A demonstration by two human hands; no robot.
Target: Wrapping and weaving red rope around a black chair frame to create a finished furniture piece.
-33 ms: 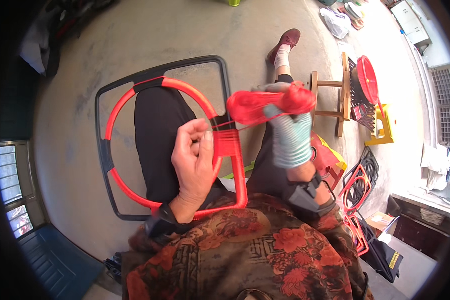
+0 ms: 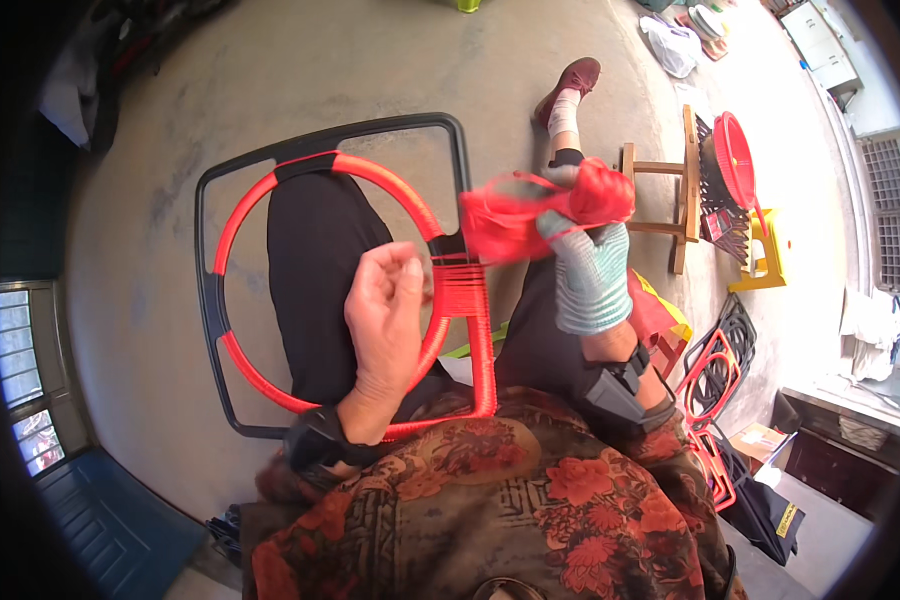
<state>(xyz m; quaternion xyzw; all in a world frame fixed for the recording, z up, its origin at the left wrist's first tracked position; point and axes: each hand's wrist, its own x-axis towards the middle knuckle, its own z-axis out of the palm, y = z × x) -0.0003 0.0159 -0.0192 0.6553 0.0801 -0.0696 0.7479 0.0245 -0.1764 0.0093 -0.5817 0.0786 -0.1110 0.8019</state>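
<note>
A black rounded-square frame (image 2: 202,200) with a ring inside it (image 2: 229,228) lies across my lap. Red cord is wound round most of the ring and down the frame's right side, and close red turns (image 2: 460,290) bridge the gap between them. Just left of those turns, my bare left hand (image 2: 385,315) is closed with its fingers curled; what they hold, if anything, is hidden. My right hand (image 2: 592,275), in a striped white-and-green glove, grips a bundle of red cord (image 2: 510,215) beyond the frame's right side. The bundle is partly blurred.
To the right stand a wooden stool (image 2: 688,190), a red plastic basket (image 2: 735,160) and a yellow stool (image 2: 770,250). More black-and-red frames (image 2: 715,375) lean at the lower right. A white plastic bag (image 2: 673,45) lies on the concrete floor (image 2: 370,60) at the far right.
The bundle and my right hand have shifted slightly right, and the bundle's loops have swung. The frame has moved a little to the right. My left hand has barely moved.
</note>
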